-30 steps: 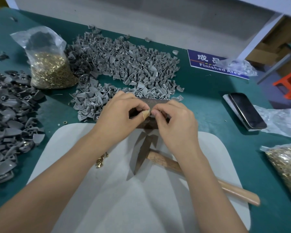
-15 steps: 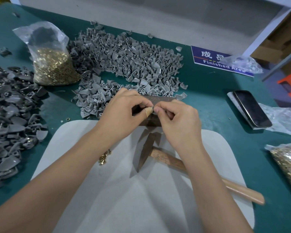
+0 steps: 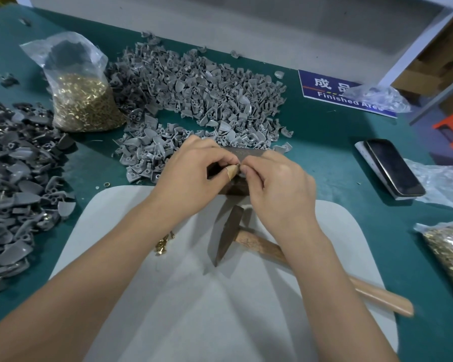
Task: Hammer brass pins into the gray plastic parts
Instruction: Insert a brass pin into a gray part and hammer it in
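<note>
My left hand (image 3: pixel 191 176) and my right hand (image 3: pixel 280 186) meet fingertip to fingertip above a dark metal block (image 3: pixel 239 154). The left hand, tape on its thumb, pinches a small gray plastic part (image 3: pixel 242 174) that is mostly hidden. The right hand pinches something tiny against it, apparently a brass pin. The hammer lies on the white mat (image 3: pixel 194 309), its dark head (image 3: pixel 226 233) below my hands and its wooden handle (image 3: pixel 377 296) pointing right. A few loose brass pins (image 3: pixel 164 244) lie beside my left forearm.
A big pile of gray parts (image 3: pixel 194 95) lies behind the block, and a darker pile (image 3: pixel 13 178) at the left. A bag of brass pins (image 3: pixel 81 97) stands at the back left, another bag (image 3: pixel 450 252) at the right edge. A phone (image 3: pixel 392 168) and a blue sign (image 3: pixel 338 92) lie to the right.
Both hands stay pinched together over the block with only slight finger shifts. The hammer has not moved.
</note>
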Action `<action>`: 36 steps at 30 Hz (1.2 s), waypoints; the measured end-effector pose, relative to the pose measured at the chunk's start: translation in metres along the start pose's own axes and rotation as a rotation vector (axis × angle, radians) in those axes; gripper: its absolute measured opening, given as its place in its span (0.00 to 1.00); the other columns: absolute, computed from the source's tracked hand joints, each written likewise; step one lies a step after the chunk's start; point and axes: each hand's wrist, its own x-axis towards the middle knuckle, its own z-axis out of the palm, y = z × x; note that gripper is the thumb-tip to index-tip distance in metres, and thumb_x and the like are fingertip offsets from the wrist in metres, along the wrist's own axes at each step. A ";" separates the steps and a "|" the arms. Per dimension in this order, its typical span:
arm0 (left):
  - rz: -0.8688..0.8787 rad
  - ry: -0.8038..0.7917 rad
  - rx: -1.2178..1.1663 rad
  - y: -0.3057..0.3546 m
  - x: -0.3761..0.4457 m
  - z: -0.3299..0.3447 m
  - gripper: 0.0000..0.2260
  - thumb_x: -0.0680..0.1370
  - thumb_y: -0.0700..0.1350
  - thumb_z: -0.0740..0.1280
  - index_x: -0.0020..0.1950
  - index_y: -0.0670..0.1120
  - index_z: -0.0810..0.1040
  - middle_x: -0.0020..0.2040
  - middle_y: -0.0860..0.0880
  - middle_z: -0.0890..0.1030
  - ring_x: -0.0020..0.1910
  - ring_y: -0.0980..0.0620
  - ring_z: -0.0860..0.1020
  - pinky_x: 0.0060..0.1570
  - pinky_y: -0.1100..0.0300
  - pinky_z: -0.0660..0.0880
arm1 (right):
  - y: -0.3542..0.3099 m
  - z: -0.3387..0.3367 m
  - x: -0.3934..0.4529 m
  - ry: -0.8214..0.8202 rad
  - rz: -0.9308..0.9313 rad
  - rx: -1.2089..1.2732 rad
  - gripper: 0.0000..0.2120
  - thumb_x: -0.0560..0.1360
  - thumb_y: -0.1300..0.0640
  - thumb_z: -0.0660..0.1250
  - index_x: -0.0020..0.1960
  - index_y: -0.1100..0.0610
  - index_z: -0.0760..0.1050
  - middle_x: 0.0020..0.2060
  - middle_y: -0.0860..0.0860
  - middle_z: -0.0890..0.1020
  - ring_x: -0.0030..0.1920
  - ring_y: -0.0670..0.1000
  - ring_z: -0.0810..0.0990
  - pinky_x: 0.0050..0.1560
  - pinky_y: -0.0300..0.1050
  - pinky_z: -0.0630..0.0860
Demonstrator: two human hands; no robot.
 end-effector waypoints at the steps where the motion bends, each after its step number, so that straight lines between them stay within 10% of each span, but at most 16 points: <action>1: 0.001 -0.003 0.003 0.000 0.000 0.000 0.03 0.78 0.48 0.72 0.50 0.52 0.85 0.43 0.56 0.78 0.50 0.51 0.72 0.51 0.55 0.70 | 0.001 0.001 0.000 -0.006 0.013 0.030 0.08 0.82 0.51 0.64 0.47 0.48 0.80 0.39 0.46 0.73 0.42 0.49 0.74 0.32 0.44 0.60; 9: -0.021 -0.013 -0.018 0.002 0.000 -0.002 0.03 0.78 0.52 0.73 0.50 0.56 0.85 0.43 0.58 0.77 0.50 0.52 0.71 0.50 0.58 0.70 | 0.012 0.005 0.002 -0.029 0.209 0.405 0.04 0.76 0.53 0.73 0.45 0.45 0.84 0.30 0.43 0.70 0.38 0.47 0.73 0.40 0.49 0.73; 22: -0.042 0.008 -0.018 0.002 0.000 0.000 0.02 0.77 0.48 0.73 0.49 0.53 0.85 0.42 0.56 0.78 0.50 0.52 0.71 0.50 0.50 0.72 | -0.008 -0.003 0.001 -0.037 0.038 0.012 0.08 0.82 0.52 0.62 0.50 0.49 0.79 0.46 0.47 0.77 0.46 0.54 0.77 0.36 0.47 0.69; 36: -0.045 -0.009 -0.005 0.005 -0.001 -0.002 0.03 0.78 0.51 0.72 0.50 0.56 0.84 0.43 0.57 0.78 0.50 0.52 0.72 0.50 0.51 0.73 | 0.005 0.000 0.008 -0.079 0.137 0.252 0.05 0.78 0.53 0.68 0.44 0.48 0.82 0.30 0.47 0.70 0.38 0.51 0.71 0.37 0.48 0.70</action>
